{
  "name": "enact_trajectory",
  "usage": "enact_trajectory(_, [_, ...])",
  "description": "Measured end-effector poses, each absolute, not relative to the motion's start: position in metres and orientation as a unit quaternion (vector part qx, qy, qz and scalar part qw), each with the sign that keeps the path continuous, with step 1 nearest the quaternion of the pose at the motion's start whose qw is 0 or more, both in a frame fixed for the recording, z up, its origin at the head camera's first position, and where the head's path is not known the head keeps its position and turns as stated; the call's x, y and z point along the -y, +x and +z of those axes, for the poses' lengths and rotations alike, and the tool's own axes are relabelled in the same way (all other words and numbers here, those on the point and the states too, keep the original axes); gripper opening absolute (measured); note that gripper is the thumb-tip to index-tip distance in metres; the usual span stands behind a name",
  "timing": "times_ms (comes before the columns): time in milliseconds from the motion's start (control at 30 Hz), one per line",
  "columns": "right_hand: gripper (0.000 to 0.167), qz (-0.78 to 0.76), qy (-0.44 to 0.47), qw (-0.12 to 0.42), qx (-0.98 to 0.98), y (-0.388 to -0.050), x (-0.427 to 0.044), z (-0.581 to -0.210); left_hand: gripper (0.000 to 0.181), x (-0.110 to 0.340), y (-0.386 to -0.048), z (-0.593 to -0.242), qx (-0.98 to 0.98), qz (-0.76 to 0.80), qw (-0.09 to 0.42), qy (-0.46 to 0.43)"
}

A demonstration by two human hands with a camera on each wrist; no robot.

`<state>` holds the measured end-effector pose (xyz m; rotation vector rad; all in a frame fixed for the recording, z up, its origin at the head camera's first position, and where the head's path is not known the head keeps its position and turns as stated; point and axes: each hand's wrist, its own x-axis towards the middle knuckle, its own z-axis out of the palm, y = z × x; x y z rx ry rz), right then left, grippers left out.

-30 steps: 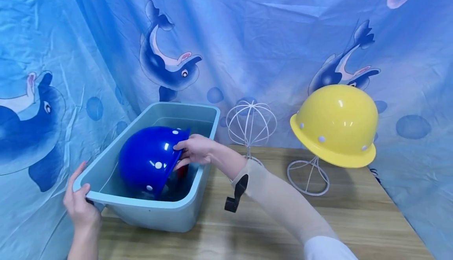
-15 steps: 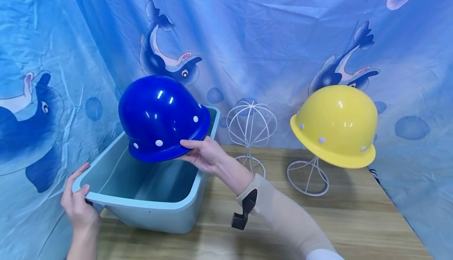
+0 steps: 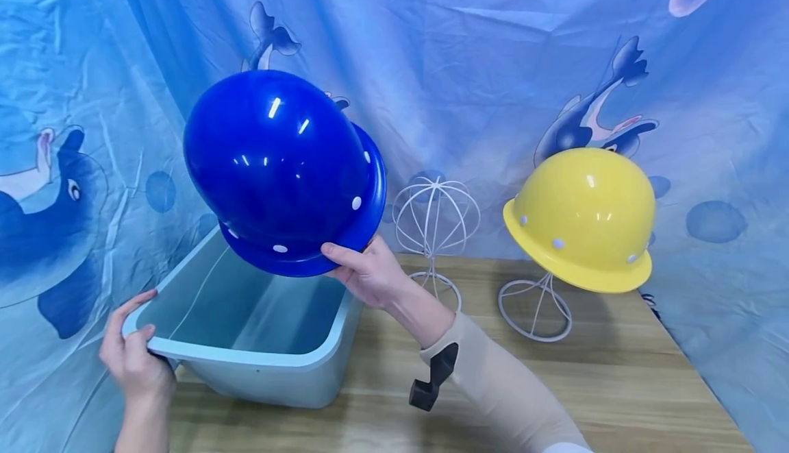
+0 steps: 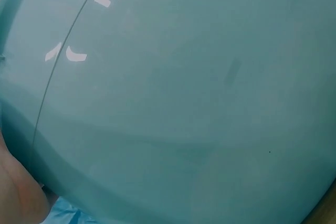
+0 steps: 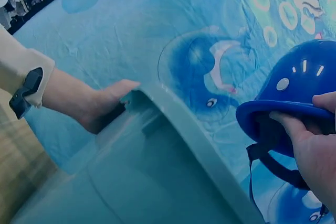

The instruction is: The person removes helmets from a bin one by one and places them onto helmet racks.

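Observation:
A glossy blue hard hat (image 3: 271, 165) with white studs hangs tilted above the light teal plastic tub (image 3: 246, 353). My right hand (image 3: 372, 271) pinches its brim, thumb on the outer side and fingers underneath. In the right wrist view, the blue hard hat (image 5: 310, 74) shows a dark strap dangling from its underside. My left hand (image 3: 137, 347) grips the near left corner of the tub's rim, thumb over the top edge. The left wrist view is mostly the tub's outer wall (image 4: 173, 87), with part of the left hand (image 4: 21, 192) at lower left.
A bare white wire stand (image 3: 434, 223) stands right of the tub on the wooden table (image 3: 394, 384). Farther right, a yellow hard hat (image 3: 585, 216) sits tilted on another wire stand (image 3: 536, 333). A blue dolphin-print curtain (image 3: 444, 62) hangs behind and at the left.
My right hand has lifted the blue hard hat up out of the tub, and it now tips with its crown leaning left. My left hand keeps its grip on the rim.

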<state>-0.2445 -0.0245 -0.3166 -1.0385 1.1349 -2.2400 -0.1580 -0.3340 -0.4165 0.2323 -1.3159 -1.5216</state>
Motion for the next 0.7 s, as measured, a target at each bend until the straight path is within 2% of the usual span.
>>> enact_trajectory(133, [0.062, -0.821, -0.397, 0.171, -0.374, -0.238, 0.022, -0.312, 0.054, 0.334, -0.159, -0.416, 0.565, -0.623, 0.531, 0.104])
enact_trajectory(333, [0.067, -0.85, -0.399, 0.122, -0.321, -0.23, 0.018, -0.302, 0.054, 0.334, -0.158, -0.416, 0.546, -0.649, 0.522, 0.088])
enact_trajectory(700, [0.068, -0.867, -0.377, 0.06, -0.32, -0.24, -0.002, -0.298, 0.051, 0.337, -0.158, -0.419, 0.513, -0.668, 0.536, 0.061])
